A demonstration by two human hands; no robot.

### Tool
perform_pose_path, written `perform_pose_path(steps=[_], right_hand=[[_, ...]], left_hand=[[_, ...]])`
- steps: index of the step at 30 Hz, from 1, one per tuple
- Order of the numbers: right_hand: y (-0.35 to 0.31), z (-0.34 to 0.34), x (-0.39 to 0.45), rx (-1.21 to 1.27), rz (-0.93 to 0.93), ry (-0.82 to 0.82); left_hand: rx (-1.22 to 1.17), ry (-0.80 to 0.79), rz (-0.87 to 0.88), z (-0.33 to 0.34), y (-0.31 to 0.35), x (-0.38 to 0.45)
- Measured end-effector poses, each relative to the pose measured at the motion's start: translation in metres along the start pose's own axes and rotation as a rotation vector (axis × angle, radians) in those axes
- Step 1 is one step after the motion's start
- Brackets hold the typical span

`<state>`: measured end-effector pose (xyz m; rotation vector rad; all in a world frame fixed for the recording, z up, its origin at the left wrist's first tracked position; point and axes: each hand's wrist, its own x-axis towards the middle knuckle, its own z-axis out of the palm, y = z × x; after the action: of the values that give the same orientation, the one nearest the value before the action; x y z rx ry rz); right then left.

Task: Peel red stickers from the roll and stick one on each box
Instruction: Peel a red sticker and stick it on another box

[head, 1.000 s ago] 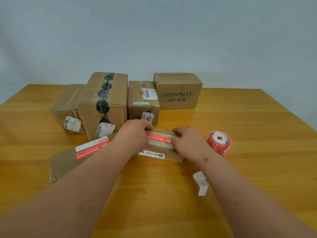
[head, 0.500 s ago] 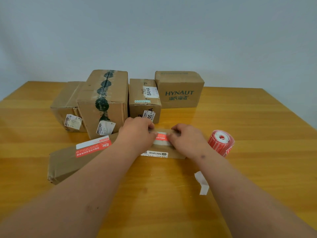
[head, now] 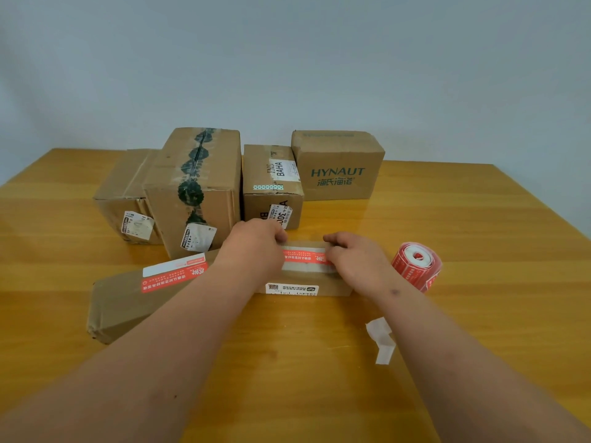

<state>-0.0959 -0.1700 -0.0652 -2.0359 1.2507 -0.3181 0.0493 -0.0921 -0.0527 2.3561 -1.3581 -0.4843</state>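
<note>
- The yellow-brown wooden surface (head: 463, 238) carries everything in front of you, with four brown cardboard boxes standing in a row at the back: a low one (head: 124, 196), a tall one with dark green tape (head: 195, 187), a small one with white labels (head: 271, 183) and a HYNAUT-printed one (head: 339, 164).
- A long flat brown cardboard box (head: 128, 298) lies near you on the left, already wearing a red-and-white sticker (head: 174, 273).
- A second flat brown box (head: 319, 282) lies between your hands, its long axis running left to right.
- Your left hand (head: 256, 247) and right hand (head: 355, 260) rest on that box, fingertips at either end of the red sticker (head: 305, 257) lying along the taped top; whether they press or pinch it cannot be told.
- The red sticker roll (head: 417, 266) stands just right of your right hand, the nearer hand for the next peel.
- A white scrap of backing paper (head: 382, 340) lies by your right forearm.
</note>
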Motion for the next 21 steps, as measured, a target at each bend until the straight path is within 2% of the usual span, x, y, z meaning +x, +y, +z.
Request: perform_pose_path(steps=[4, 9, 11, 13, 16, 19, 21], right_hand=[[-0.001, 0.002, -0.001, -0.028, 0.005, -0.032], [0.002, -0.005, -0.003, 0.07, -0.018, -0.056], [0.003, -0.003, -0.007, -0.018, -0.083, -0.111], [0.007, -0.002, -0.011, -0.201, -0.147, -0.207], [0.007, -0.003, -0.017, -0.413, -0.247, -0.182], [0.002, -0.012, -0.02, -0.307, -0.272, -0.153], [-0.002, -0.022, -0.022, -0.122, -0.238, -0.17]], left_hand=[[0.017, 0.031, 0.026, 0.003, 0.0, -0.005], [0.073, -0.094, 0.016, -0.008, 0.001, -0.005], [0.096, -0.112, 0.067, -0.008, -0.002, -0.009], [0.217, -0.156, 0.178, -0.006, -0.006, -0.015], [0.462, -0.191, 0.285, -0.002, -0.012, -0.022], [0.466, -0.124, 0.324, -0.007, -0.013, -0.021], [0.409, -0.194, 0.322, -0.019, -0.009, -0.021]])
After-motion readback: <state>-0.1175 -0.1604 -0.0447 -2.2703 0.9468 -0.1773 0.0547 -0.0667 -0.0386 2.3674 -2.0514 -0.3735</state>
